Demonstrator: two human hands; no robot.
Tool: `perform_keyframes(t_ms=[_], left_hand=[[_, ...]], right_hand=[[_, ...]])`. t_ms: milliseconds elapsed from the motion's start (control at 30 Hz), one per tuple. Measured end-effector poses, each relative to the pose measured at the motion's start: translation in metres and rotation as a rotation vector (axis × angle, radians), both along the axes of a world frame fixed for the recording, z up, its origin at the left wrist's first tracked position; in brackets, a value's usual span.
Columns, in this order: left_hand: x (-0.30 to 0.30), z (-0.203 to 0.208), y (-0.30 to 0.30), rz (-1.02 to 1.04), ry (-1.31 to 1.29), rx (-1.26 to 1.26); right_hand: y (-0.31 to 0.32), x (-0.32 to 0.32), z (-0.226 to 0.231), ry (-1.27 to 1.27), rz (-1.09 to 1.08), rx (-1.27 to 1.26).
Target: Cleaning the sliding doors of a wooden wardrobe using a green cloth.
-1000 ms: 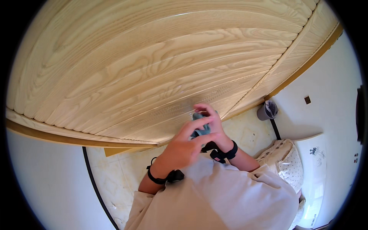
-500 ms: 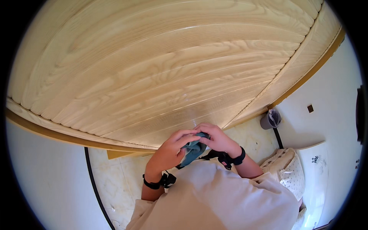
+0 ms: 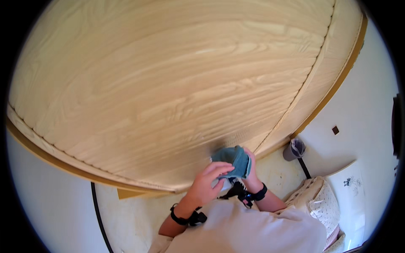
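A teal cloth item (image 3: pixel 238 159) is held up in front of my chest, partly opened out, with a rounded upper fold and a hollow facing left; its exact kind does not show. My right hand (image 3: pixel 253 172) grips its right side, the fingers mostly behind the fabric. On the near left edge, my left hand (image 3: pixel 206 183) has its fingers laid over the cloth and the thumb below. Both wrists wear black straps with small devices, and dark straps hang beneath the cloth.
A large pale wooden panelled wardrobe front (image 3: pixel 181 92) rises close ahead. Right of it, a grey lined waste bin (image 3: pixel 294 149) stands on the tiled floor (image 3: pixel 276 177) by the white wall. A bed with patterned bedding (image 3: pixel 322 196) and a white headboard (image 3: pixel 352 198) is at lower right.
The bunched cloth has been spread and raised slightly to the right. My hands have moved apart, the right to its far side, the left lower. The view has tilted a little.
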State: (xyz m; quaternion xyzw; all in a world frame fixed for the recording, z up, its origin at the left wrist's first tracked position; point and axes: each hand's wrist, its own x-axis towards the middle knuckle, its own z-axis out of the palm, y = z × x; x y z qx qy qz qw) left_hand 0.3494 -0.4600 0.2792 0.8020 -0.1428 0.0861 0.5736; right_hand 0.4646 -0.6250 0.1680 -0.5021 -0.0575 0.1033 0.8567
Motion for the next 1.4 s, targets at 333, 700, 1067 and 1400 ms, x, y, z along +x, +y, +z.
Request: perform_keyframes(t_ms=[333, 700, 1067, 1400], left_hand=[[0.001, 0.019, 0.056, 0.373, -0.586, 0.264], [-0.048, 0.02, 0.187, 1.681, -0.932, 0.487], [-0.042, -0.008, 0.215, 1.636, -0.762, 0.531], [-0.025, -0.019, 0.224, 1.776, -0.677, 0.623]], right_hand=[[-0.023, 0.047, 0.081, -0.839, -0.224, -0.609], [0.052, 0.086, 0.222, -1.626, -0.623, -1.134], [0.035, 0.08, 0.248, -1.287, -0.984, -0.997], [0.031, 0.064, 0.272, -1.379, -0.813, -0.912]])
